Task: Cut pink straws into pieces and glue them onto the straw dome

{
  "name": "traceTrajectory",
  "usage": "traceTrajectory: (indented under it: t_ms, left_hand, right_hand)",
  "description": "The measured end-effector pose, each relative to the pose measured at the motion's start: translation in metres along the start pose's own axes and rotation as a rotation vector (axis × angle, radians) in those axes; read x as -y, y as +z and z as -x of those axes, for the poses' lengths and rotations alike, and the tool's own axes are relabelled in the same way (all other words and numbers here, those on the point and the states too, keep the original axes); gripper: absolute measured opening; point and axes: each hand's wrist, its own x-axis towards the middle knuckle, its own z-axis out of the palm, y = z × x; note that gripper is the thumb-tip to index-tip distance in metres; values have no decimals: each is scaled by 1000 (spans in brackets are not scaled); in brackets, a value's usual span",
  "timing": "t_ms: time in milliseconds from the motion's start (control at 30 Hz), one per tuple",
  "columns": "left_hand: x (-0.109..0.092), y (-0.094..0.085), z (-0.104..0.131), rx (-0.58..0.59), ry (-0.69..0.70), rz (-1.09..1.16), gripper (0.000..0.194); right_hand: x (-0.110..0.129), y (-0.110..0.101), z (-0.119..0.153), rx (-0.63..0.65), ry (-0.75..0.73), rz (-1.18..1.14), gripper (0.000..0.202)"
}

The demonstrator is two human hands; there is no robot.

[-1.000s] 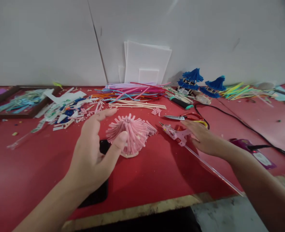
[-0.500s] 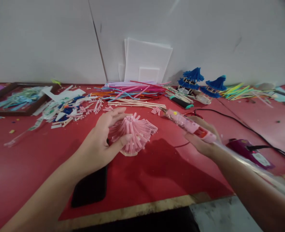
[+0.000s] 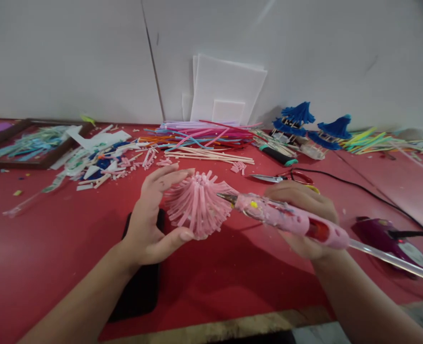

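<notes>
Between the thumb and fingers of my left hand [image 3: 157, 215] is a pink cone-shaped model roof [image 3: 200, 205], made of many thin pink strips fanning down from its top. My right hand [image 3: 304, 215] grips a pink hot glue gun [image 3: 286, 215] with a clear glue stick [image 3: 394, 260] sticking out of its back. The glue gun's metal nozzle [image 3: 227, 197] points left, at the right side of the roof; whether it touches the strips I cannot tell. Under my left wrist lies a black phone [image 3: 140, 296], partly covered.
Scissors [image 3: 269, 178] and a black-green handled tool [image 3: 278, 155] lie behind my right hand. Coloured sticks [image 3: 204, 136], scraps [image 3: 104, 162] and blue model roofs [image 3: 297, 114] line the wall. At right sits a purple device [image 3: 394, 243] with a black cable [image 3: 369, 191].
The glue gun has come left and closer, its nozzle now at the pink roof. My left thumb has slid from the roof's front to its lower edge. The camera view has shifted slightly.
</notes>
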Motion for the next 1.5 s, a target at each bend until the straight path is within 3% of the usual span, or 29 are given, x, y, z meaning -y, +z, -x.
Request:
traceTrajectory:
  t_ms: [200,400,1300,1500]
  left_hand:
    - [-3,4,4,4,23,16,54]
    - [2,6,7,-62,39,97,53]
    - [-5,7,8,-32,-18,26,51]
    - [-4,7,8,-36,-32,44,50]
  right_hand:
    - [3,4,11,48,10,51,21]
    - [9,9,8,50,-3,84,15]
    - [13,14,6,-19,32,84,14]
    - [14,11,6,-3,44,115,24]
